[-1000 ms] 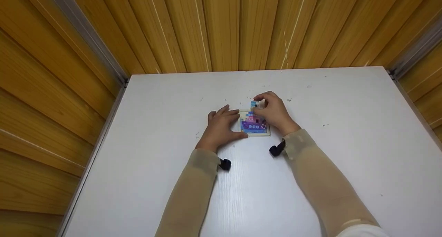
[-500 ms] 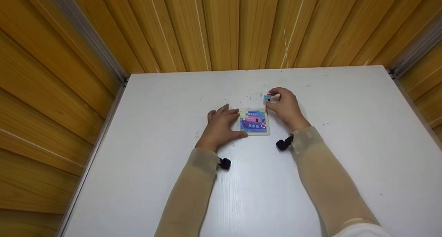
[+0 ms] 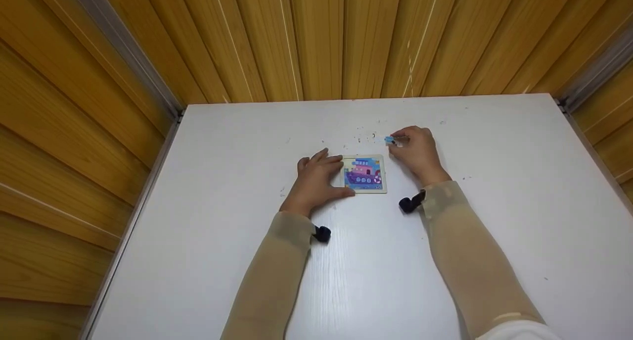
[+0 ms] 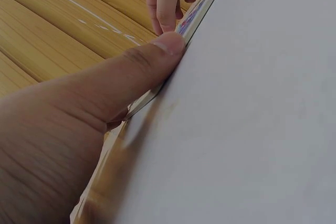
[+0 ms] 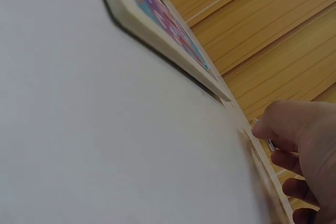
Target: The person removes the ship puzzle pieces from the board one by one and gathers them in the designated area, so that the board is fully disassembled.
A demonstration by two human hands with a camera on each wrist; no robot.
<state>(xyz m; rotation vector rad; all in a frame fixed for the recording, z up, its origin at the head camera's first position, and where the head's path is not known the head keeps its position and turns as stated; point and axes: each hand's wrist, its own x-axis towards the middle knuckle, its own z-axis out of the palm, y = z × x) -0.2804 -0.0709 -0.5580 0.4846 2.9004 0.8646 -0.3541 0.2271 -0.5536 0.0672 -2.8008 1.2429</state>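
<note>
A small square picture puzzle [image 3: 363, 174] in a cream frame lies flat on the white table. It shows a purple and pink ship; a cream patch shows at its upper left. My left hand [image 3: 316, 184] holds the frame at its left side, thumb on the near edge, fingers at the far edge. In the left wrist view the thumb [image 4: 157, 59] presses against the frame's edge. Beyond the frame's far right corner my right hand [image 3: 418, 152] pinches a small light-blue puzzle piece [image 3: 389, 140] between thumb and fingers. The right wrist view mostly hides that piece behind the fingers.
The white table [image 3: 356, 261] spreads around both hands. Wood-patterned panels [image 3: 316, 43] stand behind its far edge and at the sides. Small dark marks speckle the table beyond the puzzle. Black wrist cameras [image 3: 322, 234] sit on both sleeves.
My right hand has lifted the light-blue piece off the puzzle's upper part and moved right and away, uncovering the ship picture. The left hand has stayed on the frame.
</note>
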